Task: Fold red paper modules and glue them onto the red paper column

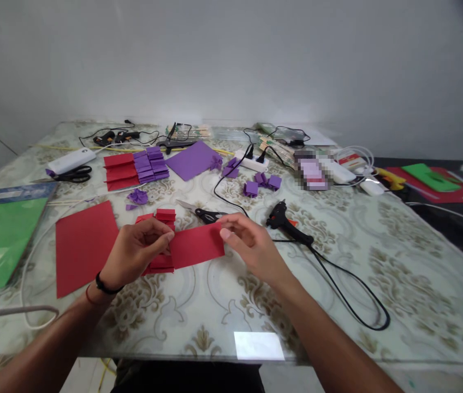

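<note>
A red paper strip is stretched between my two hands over the table. My left hand pinches its left end, and my right hand grips the right end between thumb and fingers. Behind and beneath the left hand lie several folded red paper pieces, partly hidden by it. Left of that hand rests a flat red sheet. Scissors with dark handles lie just beyond the strip. To the right of my right hand is a black hot glue gun with its cord looped on the table.
Purple folded pieces, a purple sheet and a white power strip occupy the back. Black-handled scissors lie at the left, near a green paper pack. A phone sits at the back right.
</note>
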The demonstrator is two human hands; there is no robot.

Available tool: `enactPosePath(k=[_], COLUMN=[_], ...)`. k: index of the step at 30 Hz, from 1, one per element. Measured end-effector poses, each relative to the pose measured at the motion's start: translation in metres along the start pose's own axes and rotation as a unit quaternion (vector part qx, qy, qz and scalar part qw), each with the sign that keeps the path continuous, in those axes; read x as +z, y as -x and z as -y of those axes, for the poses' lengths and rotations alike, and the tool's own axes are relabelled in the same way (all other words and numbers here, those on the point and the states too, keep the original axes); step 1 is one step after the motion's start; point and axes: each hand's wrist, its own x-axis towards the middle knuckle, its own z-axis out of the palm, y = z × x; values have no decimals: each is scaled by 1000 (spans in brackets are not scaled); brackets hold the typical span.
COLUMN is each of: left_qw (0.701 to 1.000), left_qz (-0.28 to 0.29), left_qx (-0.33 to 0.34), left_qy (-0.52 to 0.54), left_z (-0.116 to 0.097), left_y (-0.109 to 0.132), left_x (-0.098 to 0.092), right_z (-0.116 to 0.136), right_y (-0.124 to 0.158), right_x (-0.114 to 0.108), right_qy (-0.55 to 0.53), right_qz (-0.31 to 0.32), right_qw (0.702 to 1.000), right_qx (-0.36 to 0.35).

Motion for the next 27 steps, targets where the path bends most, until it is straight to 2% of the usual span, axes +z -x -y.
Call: enactPosePath(k=[4,14,21,27], left_qw=[999,990,990,999], left_qz=[47,98,67,-21], left_qx=[-2,58,75,23], left_qy=[2,-88,-99,-18], left_z=[3,-3,-4,0], left_y=[4,10,10,5], left_x=[5,15,9,9], right_z=[0,9,10,2], right_y=[6,14,9,6], right_x=[10,23,11,6], right_qy=[19,73,39,-40], right_qz=[10,46,13,-18], right_qw=[1000,996,999,998], right_qx=[2,-26,-36,-36])
